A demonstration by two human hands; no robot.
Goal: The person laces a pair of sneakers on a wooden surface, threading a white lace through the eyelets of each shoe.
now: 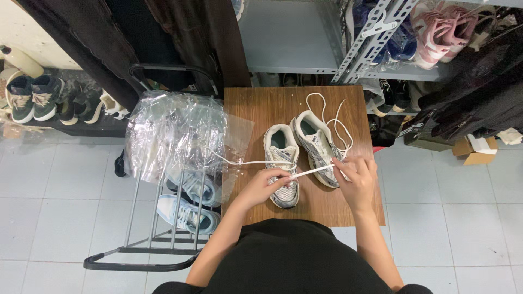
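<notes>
Hands pinched shut, left hand [268, 184] and right hand [357, 177] stretching white shoelace [313, 172] over sneaker [283, 163]

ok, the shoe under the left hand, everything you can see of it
The left shoe is a white and grey mesh trainer with a teal lining. It stands upright on the wooden table, toe toward the person, beside its pair. The left hand rests on its toe end; a white lace runs across it to the right hand.

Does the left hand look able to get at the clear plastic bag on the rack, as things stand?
Probably yes. The left hand rests on the left shoe, and the plastic bag lies just to its left with nothing between them. But that hand pinches the lace, so it would likely have to let go first.
</notes>
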